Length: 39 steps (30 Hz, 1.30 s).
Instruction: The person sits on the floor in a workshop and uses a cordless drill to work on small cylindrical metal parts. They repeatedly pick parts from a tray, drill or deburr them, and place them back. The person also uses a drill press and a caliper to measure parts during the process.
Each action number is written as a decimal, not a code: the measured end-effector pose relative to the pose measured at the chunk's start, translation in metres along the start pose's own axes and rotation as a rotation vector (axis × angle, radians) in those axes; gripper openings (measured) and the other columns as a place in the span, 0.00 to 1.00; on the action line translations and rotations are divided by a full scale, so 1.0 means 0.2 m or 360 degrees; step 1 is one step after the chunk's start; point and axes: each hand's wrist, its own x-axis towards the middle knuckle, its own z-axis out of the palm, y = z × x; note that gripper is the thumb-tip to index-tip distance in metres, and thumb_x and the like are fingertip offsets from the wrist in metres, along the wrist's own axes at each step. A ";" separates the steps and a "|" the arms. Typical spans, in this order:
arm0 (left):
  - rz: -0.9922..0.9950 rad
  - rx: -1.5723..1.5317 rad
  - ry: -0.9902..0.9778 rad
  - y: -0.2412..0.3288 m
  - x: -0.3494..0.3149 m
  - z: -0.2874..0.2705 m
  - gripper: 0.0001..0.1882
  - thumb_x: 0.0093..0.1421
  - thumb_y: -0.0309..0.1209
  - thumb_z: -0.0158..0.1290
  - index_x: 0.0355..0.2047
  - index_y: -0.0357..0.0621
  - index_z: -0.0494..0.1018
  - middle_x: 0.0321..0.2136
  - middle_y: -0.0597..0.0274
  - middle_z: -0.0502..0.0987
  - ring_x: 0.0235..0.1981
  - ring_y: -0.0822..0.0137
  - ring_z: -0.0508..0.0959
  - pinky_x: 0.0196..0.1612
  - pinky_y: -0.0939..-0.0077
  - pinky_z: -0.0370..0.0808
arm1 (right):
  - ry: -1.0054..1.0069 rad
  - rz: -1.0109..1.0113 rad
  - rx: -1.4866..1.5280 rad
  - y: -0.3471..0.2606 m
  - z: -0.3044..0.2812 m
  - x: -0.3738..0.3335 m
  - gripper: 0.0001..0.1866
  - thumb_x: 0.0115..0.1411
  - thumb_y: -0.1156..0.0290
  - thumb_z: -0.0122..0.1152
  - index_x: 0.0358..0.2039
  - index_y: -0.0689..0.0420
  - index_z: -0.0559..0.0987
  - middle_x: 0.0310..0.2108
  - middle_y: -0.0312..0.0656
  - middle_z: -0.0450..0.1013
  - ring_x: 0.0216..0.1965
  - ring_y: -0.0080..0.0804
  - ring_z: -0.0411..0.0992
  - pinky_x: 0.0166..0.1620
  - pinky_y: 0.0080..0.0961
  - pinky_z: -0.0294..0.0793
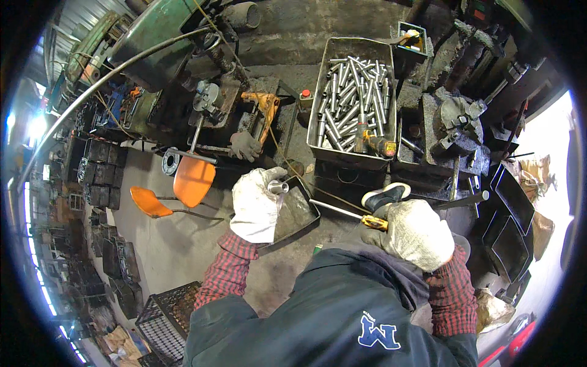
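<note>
My left hand point(257, 205), in a white work glove, is closed around a short shiny metal tube point(279, 187), with an end of it showing above the fingers. My right hand point(419, 234), also gloved, grips a long-shafted hand tool point(336, 210) with a yellow and black handle. The shaft points left toward the tube, and its tip is apart from it. Beneath and beside my left hand lies a dark shallow tray point(298, 215). Ahead, a deep metal bin point(315, 131) holds many similar tubes, with a yellow and black power drill point(380, 145) resting over its near edge.
An orange chair point(194, 181) stands to the left, near a grey glove point(245, 147) on a greasy machine. Another machine with a chuck point(458, 119) is at the right. Black trays point(510, 241) lean beyond my right arm; a black plastic crate point(162, 324) sits at lower left.
</note>
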 end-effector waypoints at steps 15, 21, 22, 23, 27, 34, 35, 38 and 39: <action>0.0194 0.0126 -0.0054 0.08 0.03 -0.03 0.23 0.48 0.25 0.71 0.47 0.50 0.89 0.28 0.60 0.84 0.33 0.53 0.84 0.39 0.56 0.81 | 0.0005 -0.0004 -0.0134 -0.05 0.03 0.03 0.28 0.61 0.42 0.78 0.43 0.58 0.92 0.32 0.56 0.85 0.36 0.59 0.86 0.43 0.49 0.86; 0.0327 0.0180 -0.0045 0.11 0.05 -0.05 0.23 0.47 0.28 0.71 0.47 0.52 0.89 0.27 0.61 0.83 0.32 0.52 0.83 0.40 0.54 0.78 | 0.0146 -0.0270 -0.0075 -0.05 0.04 0.04 0.19 0.63 0.51 0.72 0.34 0.57 0.86 0.26 0.51 0.80 0.29 0.57 0.82 0.34 0.49 0.81; 0.0347 0.0168 -0.0026 0.13 0.05 -0.05 0.23 0.47 0.28 0.71 0.47 0.53 0.89 0.27 0.61 0.82 0.32 0.52 0.83 0.41 0.53 0.78 | 0.0123 -0.0252 -0.0059 -0.06 0.05 0.05 0.20 0.63 0.51 0.72 0.35 0.57 0.86 0.26 0.51 0.80 0.28 0.57 0.82 0.34 0.50 0.81; 0.0376 0.0218 -0.0030 0.16 0.05 -0.04 0.23 0.47 0.27 0.71 0.46 0.54 0.89 0.27 0.62 0.82 0.33 0.52 0.83 0.41 0.53 0.77 | -0.0011 -0.0150 -0.0047 -0.08 0.06 0.08 0.22 0.63 0.49 0.74 0.39 0.59 0.88 0.28 0.54 0.82 0.32 0.58 0.84 0.38 0.49 0.83; 0.0534 0.0244 -0.0241 0.27 0.05 0.02 0.22 0.46 0.27 0.67 0.45 0.56 0.89 0.29 0.62 0.82 0.37 0.50 0.82 0.45 0.50 0.77 | -0.0038 -0.0306 0.0080 -0.17 0.09 0.18 0.24 0.67 0.48 0.71 0.43 0.59 0.90 0.25 0.56 0.81 0.32 0.59 0.84 0.39 0.51 0.84; 0.0477 0.0281 -0.0088 0.16 0.02 -0.06 0.26 0.44 0.29 0.68 0.48 0.55 0.88 0.35 0.59 0.88 0.47 0.45 0.85 0.55 0.45 0.79 | -0.0260 0.0272 -0.0043 -0.07 -0.12 -0.02 0.28 0.63 0.41 0.75 0.48 0.53 0.91 0.27 0.54 0.83 0.33 0.54 0.86 0.37 0.50 0.84; 0.0422 0.0228 -0.0146 0.14 0.01 -0.05 0.26 0.44 0.29 0.68 0.48 0.55 0.88 0.36 0.58 0.88 0.47 0.45 0.85 0.54 0.45 0.79 | -0.0151 0.0131 -0.0092 -0.05 -0.12 -0.05 0.28 0.62 0.40 0.75 0.49 0.52 0.91 0.27 0.53 0.83 0.33 0.54 0.86 0.36 0.49 0.85; 0.0360 0.0166 -0.0212 0.12 -0.01 -0.02 0.26 0.43 0.29 0.68 0.47 0.55 0.88 0.37 0.57 0.87 0.47 0.45 0.84 0.53 0.46 0.78 | -0.0039 0.0077 -0.0152 -0.03 -0.07 -0.08 0.30 0.60 0.38 0.77 0.50 0.49 0.92 0.27 0.53 0.82 0.32 0.54 0.86 0.37 0.48 0.85; 0.0371 0.0183 -0.0196 0.12 -0.01 -0.02 0.26 0.43 0.29 0.68 0.47 0.55 0.88 0.37 0.57 0.87 0.46 0.45 0.84 0.52 0.46 0.78 | -0.0077 0.0098 -0.0089 -0.03 -0.04 -0.08 0.30 0.60 0.39 0.78 0.51 0.49 0.91 0.26 0.53 0.82 0.32 0.54 0.86 0.37 0.47 0.85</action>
